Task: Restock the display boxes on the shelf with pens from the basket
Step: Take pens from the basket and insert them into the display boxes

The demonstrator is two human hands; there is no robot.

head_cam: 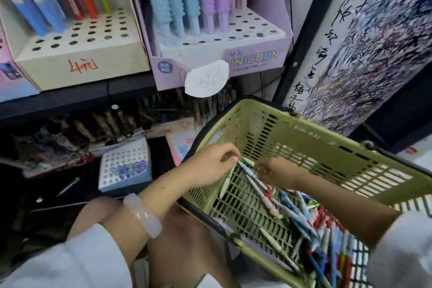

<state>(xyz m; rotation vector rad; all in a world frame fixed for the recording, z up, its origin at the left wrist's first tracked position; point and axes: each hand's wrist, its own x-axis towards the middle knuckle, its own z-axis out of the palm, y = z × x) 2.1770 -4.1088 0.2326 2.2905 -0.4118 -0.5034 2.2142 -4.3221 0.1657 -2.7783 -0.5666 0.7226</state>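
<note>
Pens [304, 220] in basket [304, 138] | left hand [210, 166] pinches green pen [226, 181] | right hand [272, 172] pinches blue pen [247, 169]

Both bare hands reaching forward close together, left hand [214, 163] and right hand [272, 172], fingers curled, pinching.

I note two display boxes [77, 54] [219, 54] side by side on the shelf [70, 98]; basket [304, 138] below right, pens [315, 229] inside.

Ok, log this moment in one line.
left hand: gripping pens | right hand: on same pens | basket: stocked | unicorn box: part-filled
</note>
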